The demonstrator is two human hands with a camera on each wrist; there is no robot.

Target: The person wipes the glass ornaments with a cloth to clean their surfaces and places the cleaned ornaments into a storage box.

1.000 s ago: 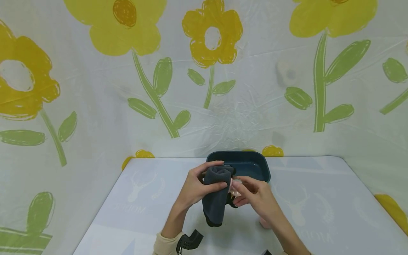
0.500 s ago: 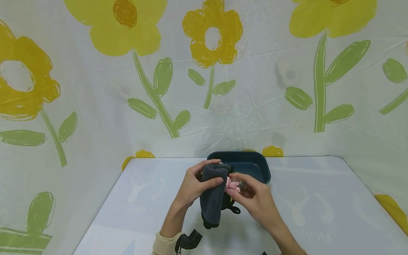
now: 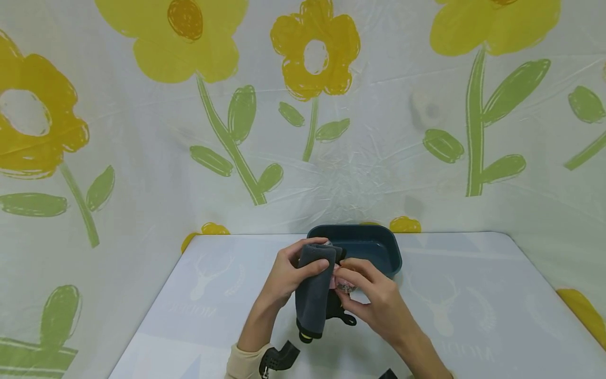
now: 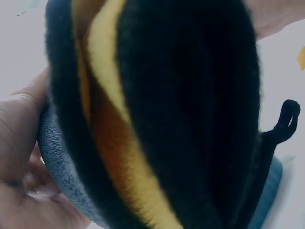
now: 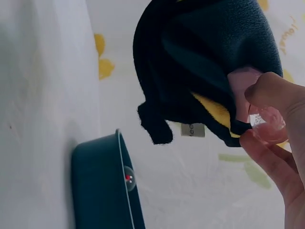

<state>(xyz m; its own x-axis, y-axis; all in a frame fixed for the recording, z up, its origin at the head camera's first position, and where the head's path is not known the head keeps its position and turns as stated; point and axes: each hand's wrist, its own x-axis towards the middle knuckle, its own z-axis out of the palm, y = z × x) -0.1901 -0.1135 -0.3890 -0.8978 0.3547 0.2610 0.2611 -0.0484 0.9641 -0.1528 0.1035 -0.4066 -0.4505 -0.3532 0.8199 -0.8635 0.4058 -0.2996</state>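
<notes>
In the head view my left hand [image 3: 286,273] grips a folded cloth [image 3: 313,295], dark grey outside with black edging. Its yellow inner side [image 4: 136,186] shows between the folds in the left wrist view, and a black hanging loop [image 4: 287,119] sticks out to the side. My right hand [image 3: 379,295] pinches a small clear container [image 3: 346,286] with pink contents. The container's pink end [image 5: 244,86] lies against the cloth and is partly covered by it. My left fingers behind the cloth are mostly hidden.
Behind the hands a dark teal bin [image 3: 397,252] stands on the white table [image 3: 473,295]. A clear round object [image 5: 129,179] with a red spot is inside it in the right wrist view. A flower-printed sheet [image 3: 379,131] hangs behind the table.
The cloth has shifted slightly left and down in my left hand. My right fingers have changed their hold around the clear container, and its glittery end now faces more downward.
</notes>
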